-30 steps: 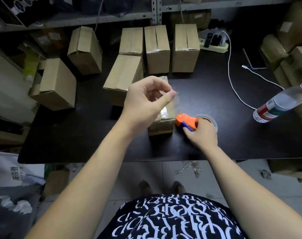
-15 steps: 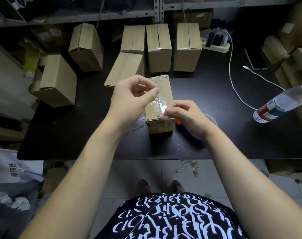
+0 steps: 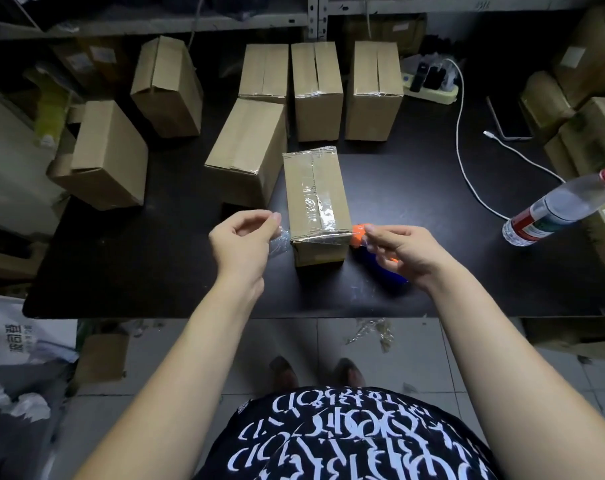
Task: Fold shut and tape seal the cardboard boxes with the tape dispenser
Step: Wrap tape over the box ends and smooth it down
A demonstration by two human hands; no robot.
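the box (image 3: 315,202) lies mid-desk (image 3: 155,271), with a clear tape strip (image 3: 323,237) stretched across its 6 o'clock top edge. the left grip (image 3: 244,239) pinches the tape strip's 9 o'clock end and the right grip (image 3: 399,252) pinches its 3 o'clock end. the dispenser (image 3: 358,233) lies partly under the right grip, just beside the box at 3 o'clock.

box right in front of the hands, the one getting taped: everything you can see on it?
The cardboard box is plain brown, oblong, flaps shut, lying flat on the black table, long side running away from the person. Glossy seam tape runs along its top and over the far edge. A loose tape strip is stretched across its near top edge, pinched by the left hand and right hand.
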